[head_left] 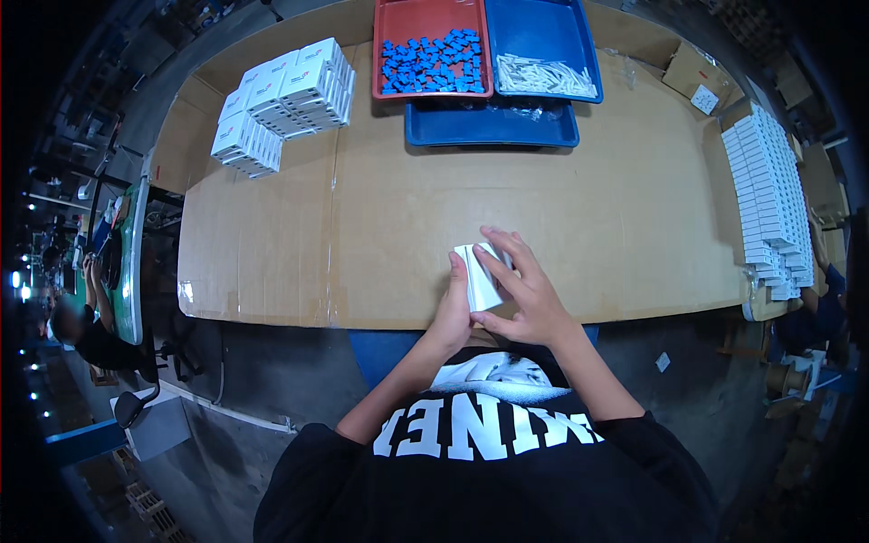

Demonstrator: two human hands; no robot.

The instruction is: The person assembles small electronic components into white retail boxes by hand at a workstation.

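A small white carton point(480, 276) is held upright over the near edge of the cardboard-covered table point(407, 226). My left hand point(453, 312) grips its lower left side. My right hand point(525, 290) wraps around its right side, fingers spread over the top flap. Both forearms come up from the lower edge in black sleeves.
Stacks of white boxes point(285, 100) sit at the far left. A red tray of small blue parts point(431, 61), a blue tray of white parts point(546, 74) and a lower blue tray point(493, 127) stand at the back. Flat white cartons point(769, 199) line the right edge. Another person sits far left point(86, 317).
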